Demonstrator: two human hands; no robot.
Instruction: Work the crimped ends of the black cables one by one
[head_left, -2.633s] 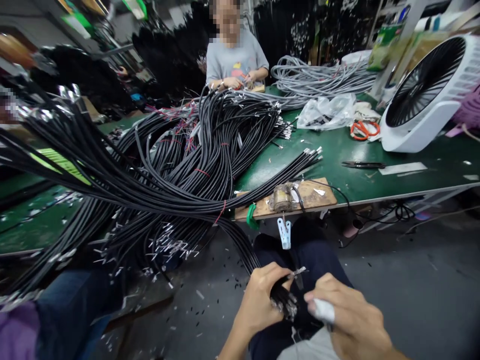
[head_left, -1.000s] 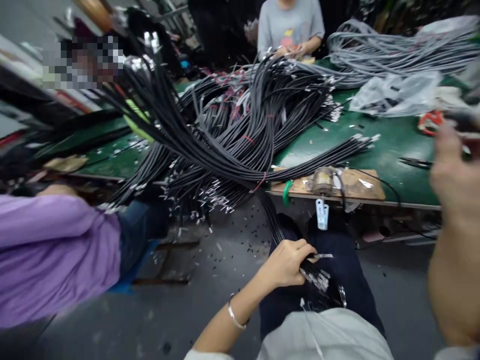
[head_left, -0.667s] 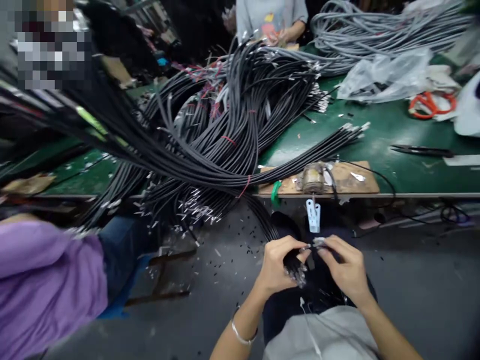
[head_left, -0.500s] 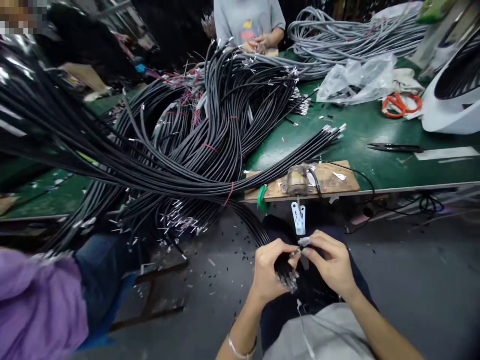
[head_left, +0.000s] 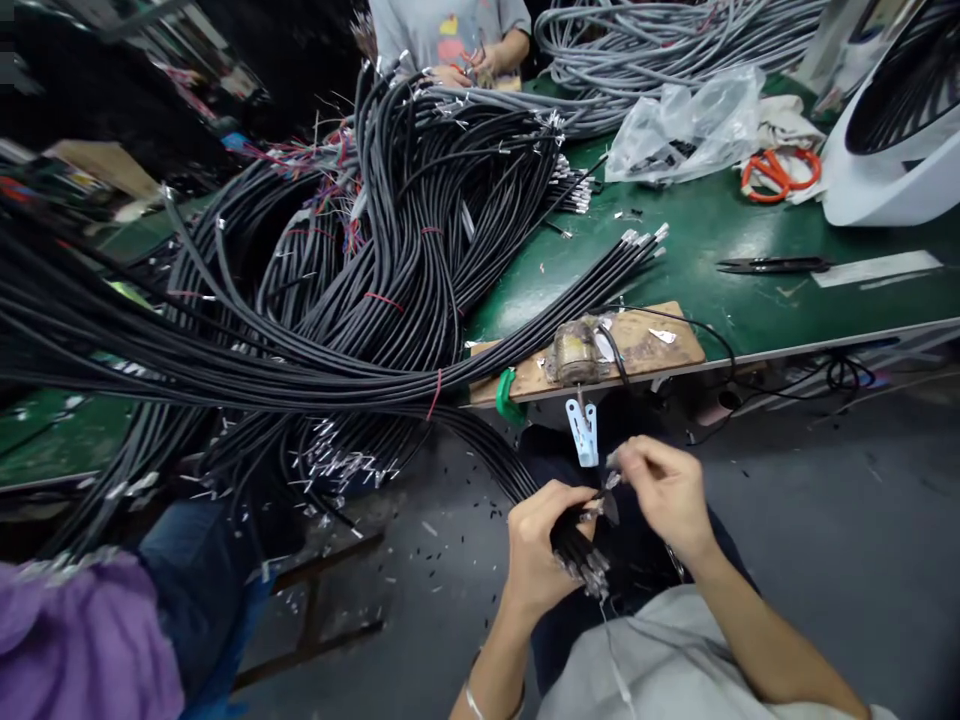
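My left hand (head_left: 541,540) is closed around the end of a bundle of black cables (head_left: 491,462), above my lap. Stripped, silvery tips (head_left: 594,575) stick out below its fingers. Between left thumb and forefinger one cable end points up to the right. My right hand (head_left: 667,500) pinches a small silvery-white piece (head_left: 613,470) just off that end; its exact kind is too small to make out. Above the hands, a light blue clothespin (head_left: 582,432) hangs from the shaft of a small motor (head_left: 576,355) at the table edge.
The motor sits on a wooden board (head_left: 660,340) with a green clip (head_left: 508,396). Black cable bundles (head_left: 420,230) cover the green table's left. Tweezers (head_left: 776,265), orange-handled scissors (head_left: 780,175), a plastic bag (head_left: 686,125) and a white fan (head_left: 892,150) lie right. Co-workers sit opposite and at left.
My right hand has drawn up and away from the left hand's fingertips, with the silvery-white piece in its pinch. The left hand keeps its grip. The whole view has shifted slightly.
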